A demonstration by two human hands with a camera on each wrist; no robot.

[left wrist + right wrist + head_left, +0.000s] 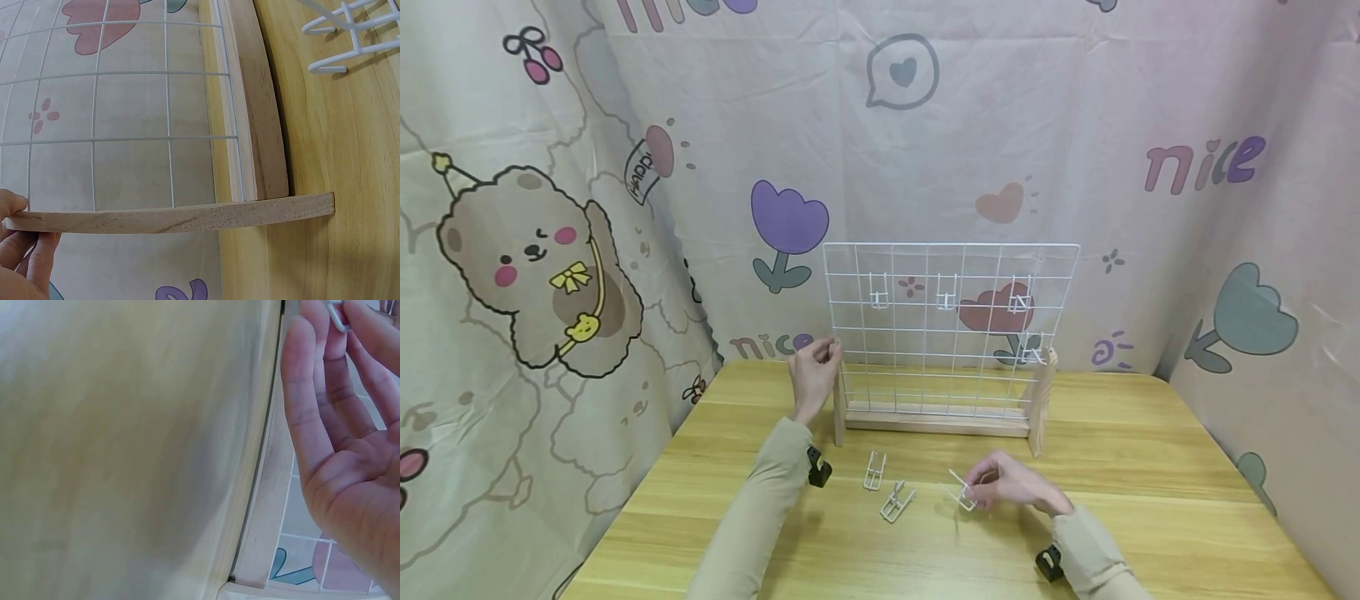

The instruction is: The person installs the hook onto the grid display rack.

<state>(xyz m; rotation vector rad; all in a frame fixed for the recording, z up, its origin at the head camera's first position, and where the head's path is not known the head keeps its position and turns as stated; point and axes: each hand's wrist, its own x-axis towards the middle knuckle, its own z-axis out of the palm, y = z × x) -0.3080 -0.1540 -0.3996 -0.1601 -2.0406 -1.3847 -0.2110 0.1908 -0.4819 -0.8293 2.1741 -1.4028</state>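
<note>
A white wire grid panel [925,332] stands upright in a wooden stand [936,423]. My left hand [815,375] grips the top of the stand's left post [169,220], thumb on one side and fingers on the other. In front of the stand, my right hand [1011,483] pinches a white wire hook [962,493] between thumb and fingertips, over the table. Only a small bent end of that hook [338,317] shows in the right wrist view. Several white hooks hang on the grid, among them a left one [878,293], a middle one [946,293] and a lower right one [1034,350].
Two more white hooks, one farther back [874,472] and one nearer [897,502], lie on the wooden table [1120,467] between my hands. A printed cloth [917,150] hangs behind the table and at both sides.
</note>
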